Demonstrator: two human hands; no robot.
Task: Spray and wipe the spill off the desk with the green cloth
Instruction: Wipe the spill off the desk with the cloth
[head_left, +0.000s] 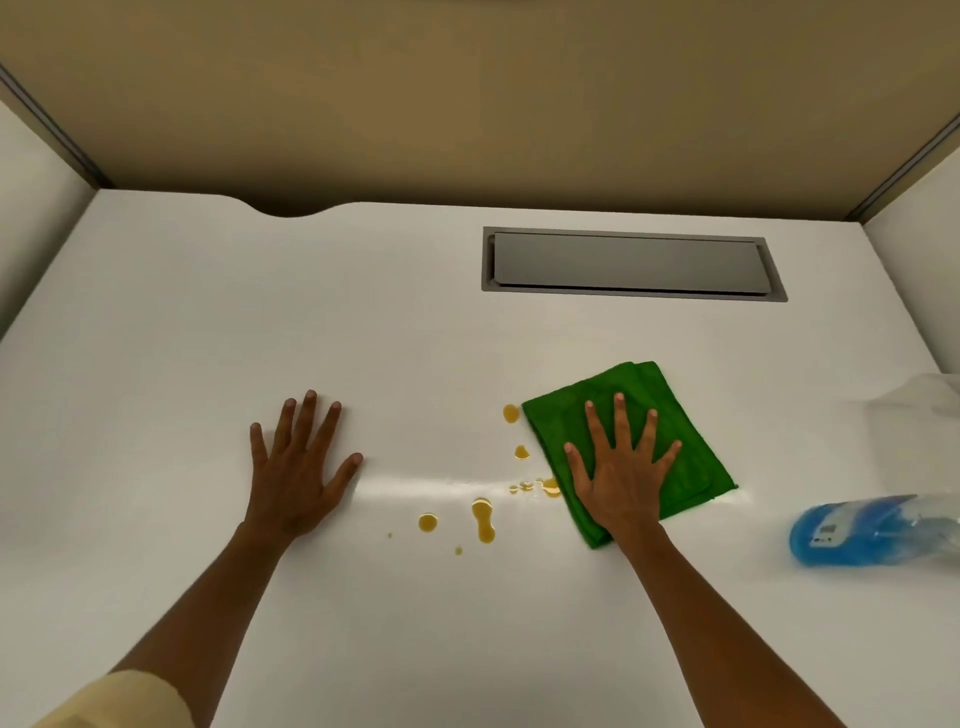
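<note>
Amber spill (483, 519) on our white desk (208, 312), just left of the folded green cloth (675, 431).
Our right hand (621, 478) presses flat, fingers spread, on the cloth; our left hand (296, 467) lies open on bare desktop. A blue spray bottle (857, 530) sits at the right edge, a grey cable hatch (628, 262) behind, tan partition (467, 104) beyond.

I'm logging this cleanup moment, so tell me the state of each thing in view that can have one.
green cloth: folded, flat on desk, pressed under right hand.
right hand: open, palm down on cloth.
left hand: open, flat on bare desk.
spill: yellow drops, unwiped, left of cloth.
spray bottle: lying on its side, blue liquid inside.
desk hatch: closed.
</note>
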